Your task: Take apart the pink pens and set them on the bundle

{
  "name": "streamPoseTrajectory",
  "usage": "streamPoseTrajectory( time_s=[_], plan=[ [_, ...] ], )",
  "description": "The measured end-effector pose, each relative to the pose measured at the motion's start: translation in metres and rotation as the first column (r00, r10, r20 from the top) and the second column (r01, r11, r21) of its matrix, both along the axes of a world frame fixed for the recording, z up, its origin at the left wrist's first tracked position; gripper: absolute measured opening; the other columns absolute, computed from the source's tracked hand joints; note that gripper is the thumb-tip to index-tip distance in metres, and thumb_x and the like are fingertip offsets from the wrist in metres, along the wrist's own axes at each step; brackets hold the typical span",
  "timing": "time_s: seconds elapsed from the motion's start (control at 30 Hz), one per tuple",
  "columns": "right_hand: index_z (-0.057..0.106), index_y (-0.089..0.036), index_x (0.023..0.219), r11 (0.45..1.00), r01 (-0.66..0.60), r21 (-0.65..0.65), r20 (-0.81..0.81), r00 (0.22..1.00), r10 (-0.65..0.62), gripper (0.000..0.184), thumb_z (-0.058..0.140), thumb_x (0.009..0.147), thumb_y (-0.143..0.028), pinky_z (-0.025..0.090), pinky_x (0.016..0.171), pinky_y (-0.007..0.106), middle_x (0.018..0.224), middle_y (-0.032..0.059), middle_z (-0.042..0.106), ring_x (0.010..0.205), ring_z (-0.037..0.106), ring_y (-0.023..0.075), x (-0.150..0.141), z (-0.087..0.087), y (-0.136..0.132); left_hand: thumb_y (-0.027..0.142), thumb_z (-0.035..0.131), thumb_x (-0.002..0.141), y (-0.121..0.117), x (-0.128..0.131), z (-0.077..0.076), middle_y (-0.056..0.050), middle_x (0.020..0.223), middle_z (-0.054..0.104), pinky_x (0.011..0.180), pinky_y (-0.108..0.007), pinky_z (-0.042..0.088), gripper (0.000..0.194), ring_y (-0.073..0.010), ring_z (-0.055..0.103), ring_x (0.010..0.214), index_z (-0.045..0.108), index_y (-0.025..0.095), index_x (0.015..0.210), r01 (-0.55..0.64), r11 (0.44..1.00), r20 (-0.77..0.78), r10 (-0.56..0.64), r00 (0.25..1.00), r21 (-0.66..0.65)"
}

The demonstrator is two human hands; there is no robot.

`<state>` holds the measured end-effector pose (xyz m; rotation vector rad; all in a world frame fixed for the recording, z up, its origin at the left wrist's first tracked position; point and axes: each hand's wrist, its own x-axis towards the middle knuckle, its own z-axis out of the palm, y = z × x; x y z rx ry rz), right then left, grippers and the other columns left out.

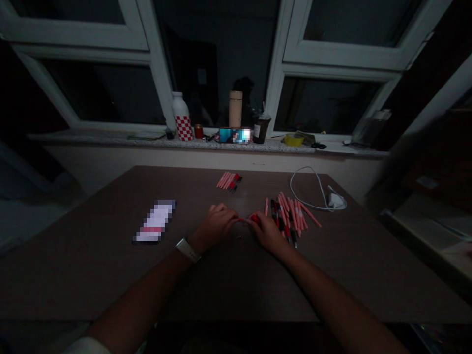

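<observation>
Both hands meet over the middle of the table (236,290). My left hand (217,227) is closed, pinching one end of a thin red pen piece (241,220). Opposite it, my right hand (268,235) has its fingers closed on a red pen part (255,219); the two pieces nearly meet or join, I cannot tell which. A tiny dark piece (239,237) lies just below the hands. Beside my right hand is a loose pile of pink, black and red pens (295,214). Farther back, a smaller row of pink pens (224,180) lies by red and black pen parts (236,183).
A phone (155,221) lies at the left. A white cable with a charger (335,200) is at the back right. The windowsill (155,142) carries a checkered bottle (182,118), a beige flask (235,109), a lit phone (225,135), a dark cup (261,130) and yellow tape (293,140).
</observation>
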<state>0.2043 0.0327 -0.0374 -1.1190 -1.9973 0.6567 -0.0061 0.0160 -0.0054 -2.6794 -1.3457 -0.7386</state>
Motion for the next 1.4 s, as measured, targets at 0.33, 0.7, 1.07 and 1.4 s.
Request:
streamPoseTrajectory(
  time_s=[0.33,0.7,1.07,1.4],
  plan=[
    [0.066,-0.020,0.089,0.996,-0.075,-0.053,-0.189,0.980,0.064,0.019,0.056,0.086,-0.036,0.046,0.071,0.029,0.083,0.0031,0.070,0.077,0.062,0.0187,-0.003,0.000,0.000,0.038,0.049,0.094,0.000,0.002,-0.003,-0.005,0.092,0.065,0.076,-0.033,0.039,0.025,-0.0191,0.052,0.089,0.066,0.021,0.103,0.029,0.998,0.057,-0.027,0.998,-0.047],
    [0.067,-0.019,0.079,0.973,-0.066,-0.222,-0.346,0.938,-0.016,0.019,0.062,0.080,-0.037,0.046,0.066,0.028,0.072,0.0011,0.068,0.069,0.061,0.0178,-0.006,-0.005,0.006,0.032,0.047,0.095,-0.001,0.004,-0.009,-0.005,0.095,0.069,0.076,-0.033,0.042,0.025,-0.0183,0.052,0.085,0.066,0.022,0.107,0.094,0.995,0.127,-0.088,0.988,-0.043],
    [0.067,-0.018,0.072,0.968,-0.078,-0.238,-0.302,0.953,0.002,0.027,0.059,0.084,-0.041,0.043,0.065,0.026,0.069,0.0004,0.067,0.067,0.059,0.0167,-0.005,-0.004,0.006,0.029,0.046,0.096,-0.001,0.006,-0.008,-0.005,0.095,0.068,0.076,-0.034,0.042,0.022,-0.0193,0.051,0.087,0.065,0.021,0.105,0.046,0.998,0.090,-0.042,0.995,-0.045],
    [0.065,-0.018,0.074,0.883,-0.069,-0.465,-0.617,0.740,-0.267,0.052,0.054,0.074,-0.069,0.038,0.052,0.027,0.061,0.0012,0.062,0.050,0.052,0.0139,-0.007,-0.001,0.014,0.028,0.045,0.096,-0.001,0.007,-0.006,-0.004,0.096,0.065,0.081,-0.034,0.042,0.019,-0.0194,0.053,0.090,0.061,0.019,0.098,0.044,0.998,0.138,-0.037,0.990,-0.048]
  ],
)
